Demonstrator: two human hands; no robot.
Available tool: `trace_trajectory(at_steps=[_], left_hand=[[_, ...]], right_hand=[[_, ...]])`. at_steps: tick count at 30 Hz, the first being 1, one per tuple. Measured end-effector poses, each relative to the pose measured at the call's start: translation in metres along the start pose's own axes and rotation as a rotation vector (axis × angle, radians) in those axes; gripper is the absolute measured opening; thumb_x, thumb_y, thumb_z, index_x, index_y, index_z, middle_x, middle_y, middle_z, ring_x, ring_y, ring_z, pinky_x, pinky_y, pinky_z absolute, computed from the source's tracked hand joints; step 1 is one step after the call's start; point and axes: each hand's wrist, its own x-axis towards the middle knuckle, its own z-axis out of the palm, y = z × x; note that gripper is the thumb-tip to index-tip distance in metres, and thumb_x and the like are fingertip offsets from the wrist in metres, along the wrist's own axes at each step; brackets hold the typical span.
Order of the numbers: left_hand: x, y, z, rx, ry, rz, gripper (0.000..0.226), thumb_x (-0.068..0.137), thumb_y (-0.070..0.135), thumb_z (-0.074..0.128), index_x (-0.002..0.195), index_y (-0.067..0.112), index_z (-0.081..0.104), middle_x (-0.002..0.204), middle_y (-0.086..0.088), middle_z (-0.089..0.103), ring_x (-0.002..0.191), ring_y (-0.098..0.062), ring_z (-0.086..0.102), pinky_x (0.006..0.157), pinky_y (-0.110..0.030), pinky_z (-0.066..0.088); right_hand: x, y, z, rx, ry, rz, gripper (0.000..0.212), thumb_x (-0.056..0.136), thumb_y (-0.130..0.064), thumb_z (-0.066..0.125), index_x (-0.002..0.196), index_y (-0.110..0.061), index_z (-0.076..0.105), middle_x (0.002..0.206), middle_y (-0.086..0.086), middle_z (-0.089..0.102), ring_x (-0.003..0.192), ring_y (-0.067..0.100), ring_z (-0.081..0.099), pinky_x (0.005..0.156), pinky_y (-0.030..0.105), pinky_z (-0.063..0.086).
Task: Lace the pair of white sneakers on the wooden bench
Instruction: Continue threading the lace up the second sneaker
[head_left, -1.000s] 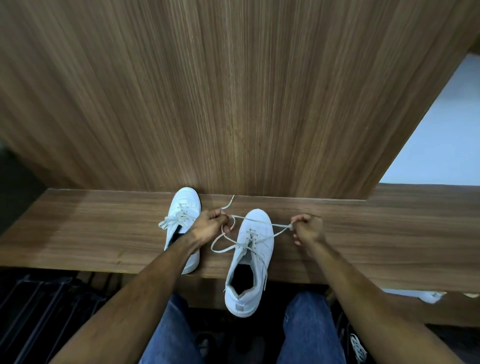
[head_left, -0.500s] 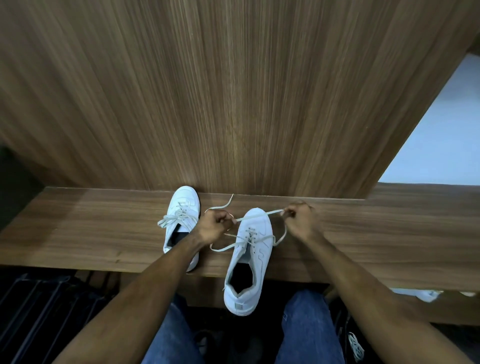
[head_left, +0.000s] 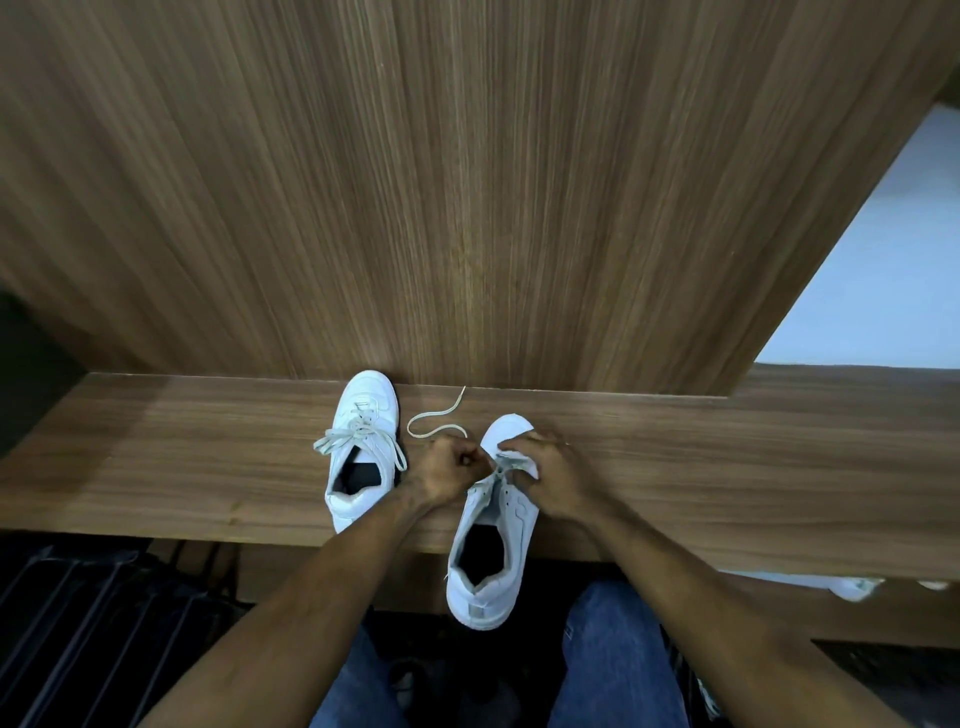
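White sneakers sit on the bench (head_left: 208, 467): left shoe (head_left: 363, 447) laced, right shoe (head_left: 493, 519) overhanging the edge. Left hand (head_left: 449, 473) pinches its lace (head_left: 436, 421); right hand (head_left: 550, 475) grips its forefoot.

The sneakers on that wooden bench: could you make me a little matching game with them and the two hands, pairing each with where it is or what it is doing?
Things:
1. left sneaker
2. right sneaker
3. left hand
4. right hand

States:
A. heel hangs over the bench's front edge
B. grips a lace, fingers curled
C. lies on the shoe's toe end
D. stands untouched, laces tied

Pairs: 1-D, 2-A, 3-B, 4-C
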Motion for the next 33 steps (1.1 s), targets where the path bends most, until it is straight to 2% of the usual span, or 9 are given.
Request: trace_trajectory(at_steps=[4,8,15,18,20,23,25,28,33], left_hand=[[-0.001,0.0,0.0,-0.014,0.031,-0.013,0.015,0.084,0.01,0.07,0.069,0.01,0.071,0.062,0.01,0.063,0.057,0.006,0.051,0.06,-0.017,0.042],[-0.005,-0.008,-0.004,-0.104,0.038,-0.098,0.03,0.087,0.017,0.069,0.059,0.018,0.059,0.049,0.015,0.044,0.045,0.004,0.037,0.051,-0.014,0.032],[-0.007,-0.008,0.011,-0.056,0.047,-0.091,0.021,0.081,0.023,0.073,0.061,0.028,0.068,0.05,0.016,0.055,0.053,0.003,0.046,0.061,-0.026,0.039],[-0.014,-0.009,0.014,0.073,0.053,-0.114,0.002,0.078,0.024,0.074,0.079,0.024,0.072,0.062,0.015,0.057,0.058,0.002,0.05,0.06,-0.014,0.041],[-0.018,-0.013,0.015,0.186,0.002,-0.155,0.017,0.076,0.027,0.076,0.091,0.021,0.071,0.069,0.012,0.059,0.066,-0.004,0.054,0.063,-0.014,0.04],[-0.02,-0.018,0.014,0.165,0.006,-0.199,0.009,0.077,0.026,0.075,0.073,0.023,0.068,0.063,0.012,0.055,0.063,-0.006,0.053,0.061,-0.021,0.04],[-0.018,-0.021,0.015,0.069,0.027,-0.293,0.024,0.082,0.02,0.069,0.06,0.017,0.061,0.053,0.008,0.049,0.052,-0.008,0.046,0.055,-0.022,0.039],[-0.019,-0.024,0.014,-0.068,0.051,-0.379,0.017,0.084,0.017,0.067,0.079,0.0,0.068,0.058,-0.004,0.051,0.049,-0.015,0.045,0.054,-0.029,0.042],[-0.019,-0.025,0.015,-0.188,0.044,-0.415,0.009,0.086,0.012,0.065,0.085,0.003,0.066,0.066,-0.009,0.053,0.05,-0.014,0.046,0.043,-0.021,0.04]], right_hand=[[0.004,-0.007,0.006,0.027,0.04,0.054,0.017,0.089,-0.02,0.059,0.093,-0.021,0.075,0.095,-0.002,0.074,0.093,0.019,0.064,0.075,0.031,0.047],[0.001,0.005,0.001,0.055,0.03,0.177,0.02,0.087,-0.016,0.061,0.098,-0.021,0.076,0.1,-0.006,0.074,0.095,0.013,0.067,0.077,0.021,0.045],[-0.003,-0.007,0.015,0.101,0.002,0.122,0.014,0.09,-0.027,0.061,0.093,-0.023,0.074,0.089,-0.002,0.074,0.085,0.017,0.066,0.072,0.033,0.05],[-0.004,-0.004,0.02,0.101,0.023,0.159,0.019,0.091,-0.029,0.06,0.082,-0.019,0.072,0.076,0.0,0.071,0.076,0.019,0.066,0.069,0.037,0.05],[-0.006,-0.002,0.022,0.104,0.014,0.189,0.025,0.091,-0.034,0.059,0.078,-0.016,0.07,0.069,-0.001,0.068,0.07,0.015,0.064,0.069,0.037,0.051],[-0.009,-0.003,0.024,0.06,0.002,0.188,0.022,0.089,-0.036,0.06,0.081,-0.018,0.071,0.073,-0.002,0.07,0.072,0.014,0.065,0.069,0.034,0.05],[-0.011,-0.007,0.026,0.013,-0.002,0.188,0.02,0.086,-0.035,0.06,0.083,-0.019,0.072,0.078,0.0,0.072,0.078,0.019,0.067,0.069,0.034,0.05],[-0.01,-0.013,0.031,-0.039,0.002,0.212,0.022,0.086,-0.036,0.056,0.09,-0.022,0.073,0.088,-0.001,0.073,0.087,0.021,0.067,0.072,0.032,0.05],[-0.006,-0.024,0.037,-0.132,0.003,0.21,0.021,0.087,-0.033,0.055,0.095,-0.024,0.073,0.095,0.003,0.072,0.094,0.027,0.065,0.069,0.031,0.045]])
